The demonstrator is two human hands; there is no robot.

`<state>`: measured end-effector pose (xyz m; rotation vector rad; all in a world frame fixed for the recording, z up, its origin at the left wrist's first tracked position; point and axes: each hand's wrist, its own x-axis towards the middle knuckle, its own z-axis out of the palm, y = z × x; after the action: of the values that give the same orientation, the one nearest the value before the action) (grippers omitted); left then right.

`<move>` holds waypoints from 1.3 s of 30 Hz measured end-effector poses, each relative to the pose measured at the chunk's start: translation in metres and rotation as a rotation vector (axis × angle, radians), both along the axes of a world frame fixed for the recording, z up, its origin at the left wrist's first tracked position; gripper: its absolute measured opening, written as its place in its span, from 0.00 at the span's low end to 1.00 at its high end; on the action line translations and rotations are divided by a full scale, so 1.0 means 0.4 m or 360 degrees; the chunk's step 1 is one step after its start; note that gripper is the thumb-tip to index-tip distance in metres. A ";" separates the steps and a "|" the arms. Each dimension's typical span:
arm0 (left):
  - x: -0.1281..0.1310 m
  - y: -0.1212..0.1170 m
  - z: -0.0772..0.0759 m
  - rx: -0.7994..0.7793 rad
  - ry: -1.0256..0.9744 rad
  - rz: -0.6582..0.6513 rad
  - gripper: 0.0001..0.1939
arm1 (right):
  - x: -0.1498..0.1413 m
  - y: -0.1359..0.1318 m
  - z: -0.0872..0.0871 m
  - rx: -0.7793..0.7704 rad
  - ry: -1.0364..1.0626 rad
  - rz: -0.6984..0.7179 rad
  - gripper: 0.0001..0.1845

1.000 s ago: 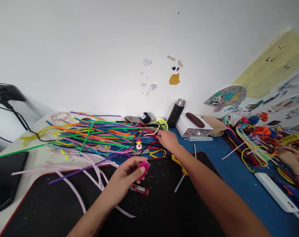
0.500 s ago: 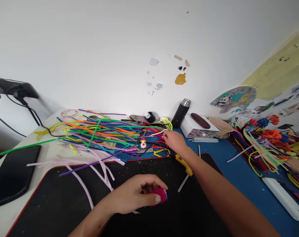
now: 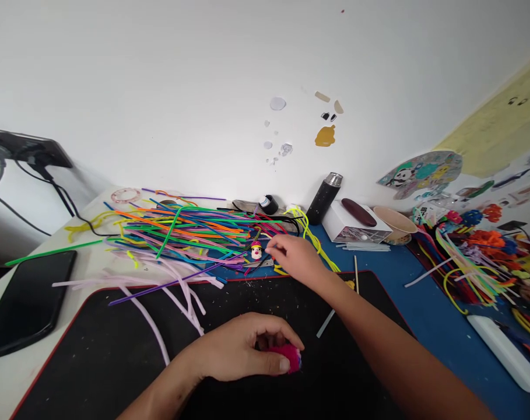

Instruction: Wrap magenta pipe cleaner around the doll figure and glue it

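My left hand (image 3: 242,350) rests on the black mat (image 3: 94,350), its fingers closed round a small pink fuzzy ball (image 3: 288,356). My right hand (image 3: 293,259) reaches forward at the mat's far edge, fingers pinched on a yellow-green pipe cleaner (image 3: 311,236) that trails back toward the wall. Just left of that hand stands a tiny white and red figurine (image 3: 256,251). A big heap of coloured pipe cleaners (image 3: 181,233) spreads to the left of it.
A black flask (image 3: 325,198), a white box (image 3: 354,227), and a beige bowl (image 3: 393,221) stand by the wall. A dark phone (image 3: 26,303) lies at left. More pipe cleaners and flowers (image 3: 470,245) pile at right, with a white power strip (image 3: 505,353).
My right hand has pulled back toward me and leftward, drawing the yellow-green pipe cleaner out. My left hand has come down onto the mat with the pink ball.
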<state>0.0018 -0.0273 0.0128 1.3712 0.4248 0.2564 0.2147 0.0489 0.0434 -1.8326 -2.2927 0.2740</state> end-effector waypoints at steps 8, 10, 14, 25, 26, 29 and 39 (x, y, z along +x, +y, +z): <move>-0.002 0.002 0.000 -0.0133 -0.0070 0.0032 0.22 | -0.084 -0.015 -0.053 -0.0230 -0.0342 0.0487 0.14; -0.003 0.001 -0.001 -0.0132 -0.0090 0.0036 0.22 | -0.089 -0.012 -0.060 -0.0235 -0.0375 0.0503 0.15; -0.002 0.000 0.000 -0.0210 -0.0146 0.0045 0.23 | -0.095 -0.009 -0.068 -0.0246 -0.0446 0.0540 0.16; -0.007 0.022 0.007 -0.0546 -0.0416 0.0698 0.23 | -0.099 0.009 -0.100 -0.0335 -0.0402 0.0559 0.11; -0.008 0.024 0.007 -0.0573 -0.0418 0.0748 0.23 | -0.097 0.008 -0.101 -0.0344 -0.0376 0.0557 0.10; -0.007 0.027 0.007 -0.0623 -0.0452 0.0866 0.23 | -0.092 0.001 -0.099 -0.0349 -0.0286 0.0536 0.07; -0.011 0.035 -0.003 -0.0635 -0.0510 0.0967 0.21 | -0.100 -0.032 -0.070 -0.0331 -0.0066 0.0397 0.06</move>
<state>-0.0027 -0.0131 0.0114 0.7645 0.5794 0.8319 0.1745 0.0361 0.0154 -1.6496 -2.6106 0.5350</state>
